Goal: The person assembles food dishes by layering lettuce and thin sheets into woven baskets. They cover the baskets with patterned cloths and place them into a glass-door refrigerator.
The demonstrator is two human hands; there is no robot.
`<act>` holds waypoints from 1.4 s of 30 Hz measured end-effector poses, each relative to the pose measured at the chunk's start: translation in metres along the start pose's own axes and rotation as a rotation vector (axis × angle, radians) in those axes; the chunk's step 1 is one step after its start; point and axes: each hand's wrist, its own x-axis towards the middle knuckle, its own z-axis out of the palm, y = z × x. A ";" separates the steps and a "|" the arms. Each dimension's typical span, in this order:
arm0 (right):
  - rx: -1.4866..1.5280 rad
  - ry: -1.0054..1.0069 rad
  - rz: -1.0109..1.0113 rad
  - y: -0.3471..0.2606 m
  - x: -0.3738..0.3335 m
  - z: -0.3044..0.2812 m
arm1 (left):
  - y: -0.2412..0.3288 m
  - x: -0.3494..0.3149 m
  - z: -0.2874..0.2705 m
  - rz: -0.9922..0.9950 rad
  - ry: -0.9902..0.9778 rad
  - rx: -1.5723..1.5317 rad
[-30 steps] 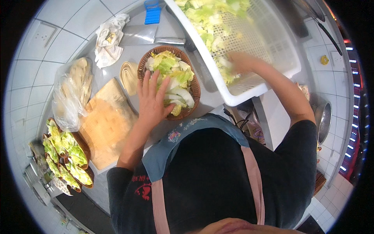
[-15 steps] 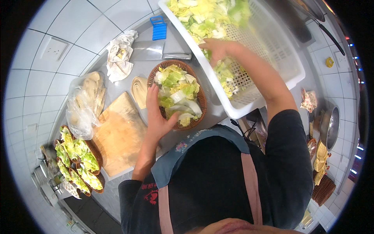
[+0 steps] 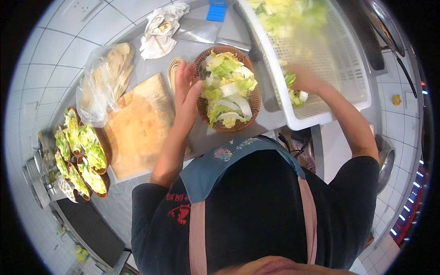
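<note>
An oval brown wicker basket [image 3: 255, 110] full of chopped cabbage leaves [image 3: 231, 87] stands on the metal counter in front of me. My left hand [image 3: 187, 94] is at its left rim with fingers outstretched, holding nothing; whether the thumb touches the rim I cannot tell. To the right, my right hand [image 3: 306, 79] reaches down into a large white perforated plastic crate [image 3: 302, 121]. That hand is smeared by motion and its fingers are hidden. Loose cabbage pieces [image 3: 297, 97] lie right beside it, and a bigger heap [image 3: 286, 16] fills the crate's far end.
Left of the basket lie a wooden cutting board [image 3: 137, 133], folded tan napkins [image 3: 173, 71] and a clear plastic bag [image 3: 94, 101] with tan contents. Several filled baskets [image 3: 103, 142] crowd the far left. Behind are a white cloth [image 3: 160, 32] and a blue slotted item [image 3: 216, 10].
My view has shifted, so the counter sits higher in the picture. My left hand has drawn back from over the basket's leaves to its rim. The right hand has moved nearer within the crate.
</note>
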 end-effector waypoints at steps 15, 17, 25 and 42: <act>-0.011 0.158 -0.523 -0.149 -0.010 -0.075 | -0.031 0.022 0.009 0.025 0.020 -0.117; -0.132 0.050 -0.548 -0.167 0.005 -0.052 | -0.031 0.022 0.014 0.063 -0.005 -0.051; 0.010 0.088 -0.536 -0.155 0.020 -0.016 | -0.042 0.006 0.027 0.302 0.026 0.461; 0.100 0.241 -0.445 -0.136 -0.002 -0.036 | 0.013 -0.017 0.001 0.574 -0.109 0.867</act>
